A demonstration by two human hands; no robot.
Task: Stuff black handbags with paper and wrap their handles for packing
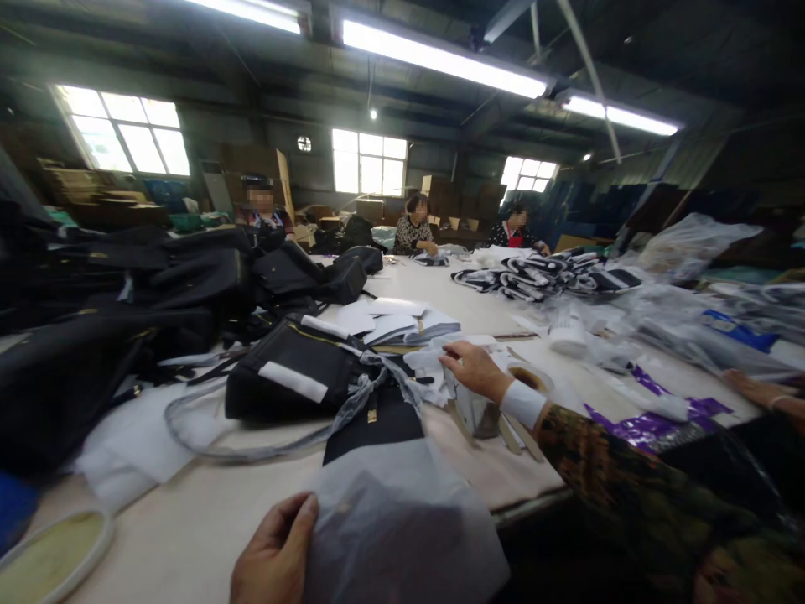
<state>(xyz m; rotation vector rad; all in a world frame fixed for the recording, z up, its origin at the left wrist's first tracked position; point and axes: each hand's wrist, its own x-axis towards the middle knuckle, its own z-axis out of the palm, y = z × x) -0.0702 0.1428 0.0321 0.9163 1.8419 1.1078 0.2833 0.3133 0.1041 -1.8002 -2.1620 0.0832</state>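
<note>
My left hand pinches the edge of a translucent plastic bag at the front of the table. The bag covers the lower part of a black leather-like piece with a small gold fitting. My right hand reaches over a pile of small white slips; its thumb and fingers are drawn together, and what lies between them is hidden. Left of it lies a black handbag with white padding strips. A plastic-wrapped strap loops over the table and up across the black piece.
Many black bags are heaped at the left. A paper stack, a tape roll and purple plastic lie around. Wrapped straps are piled at the back right. Three people sit across; another person's hand is at right.
</note>
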